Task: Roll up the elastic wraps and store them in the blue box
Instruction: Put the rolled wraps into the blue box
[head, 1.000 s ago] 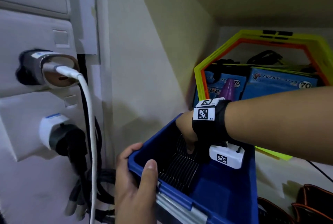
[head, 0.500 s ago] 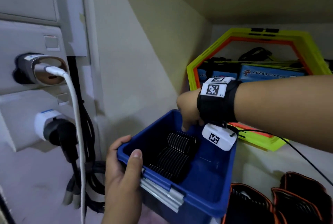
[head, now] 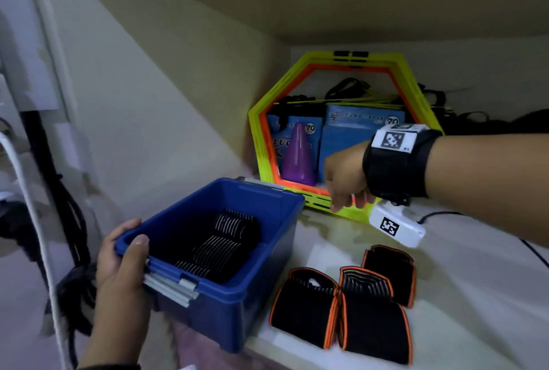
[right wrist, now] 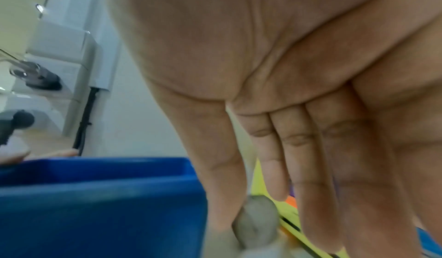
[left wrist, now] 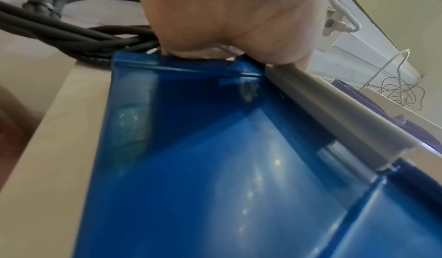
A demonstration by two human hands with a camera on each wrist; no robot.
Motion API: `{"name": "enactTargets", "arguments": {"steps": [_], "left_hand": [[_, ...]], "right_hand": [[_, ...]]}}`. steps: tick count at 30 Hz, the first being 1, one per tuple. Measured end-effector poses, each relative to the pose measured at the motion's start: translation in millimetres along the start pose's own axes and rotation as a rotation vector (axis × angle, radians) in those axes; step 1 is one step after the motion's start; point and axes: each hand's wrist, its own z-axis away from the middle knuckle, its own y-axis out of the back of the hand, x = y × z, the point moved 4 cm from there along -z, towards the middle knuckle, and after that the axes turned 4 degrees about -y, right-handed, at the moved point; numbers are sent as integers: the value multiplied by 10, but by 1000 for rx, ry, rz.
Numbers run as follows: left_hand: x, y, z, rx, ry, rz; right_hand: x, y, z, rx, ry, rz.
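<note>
The blue box (head: 269,197) sits at the shelf's left end with several rolled black wraps (head: 219,243) lined up inside. My left hand (head: 124,259) grips its near left corner, thumb over the rim; the left wrist view shows that hand (left wrist: 227,20) on the box wall (left wrist: 203,167). My right hand (head: 346,182) hovers empty to the right of the box, fingers hanging down and relaxed (right wrist: 311,158). Three rolled black wraps with orange edges (head: 350,307) lie on the shelf beside the box (right wrist: 95,205).
A yellow and orange hexagonal frame (head: 338,69) leans on the back wall, with blue packets (head: 356,137) and a purple cone (head: 297,158) inside it. Black cables (head: 71,221) and a white cable (head: 32,221) hang at the left. A low ceiling slopes overhead.
My right hand has come up out of the blue box and moved right, leaving a wrap inside. The view has swung right, showing the three wraps on the shelf. My left hand keeps its grip.
</note>
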Motion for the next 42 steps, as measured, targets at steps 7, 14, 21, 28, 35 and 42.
{"name": "enactTargets", "arguments": {"steps": [7,14,21,28,35,42], "left_hand": [[30,-13,12,20,2,8],[104,-103,80,33,-8,-23],[176,-142,99,49,-6,-45],[108,-70,45,27,46,-47],[144,-63,59,37,50,-30],[82,-38,37,48,44,-30]], "right_hand": [[803,-732,53,-226,-107,211],[916,-1068,84,-132,-30,116],[945,-1100,12,-143,10,-50],[875,-454,109,16,95,-50],[288,428,385,273,363,-148],[-939,444,329,213,520,-17]]}}
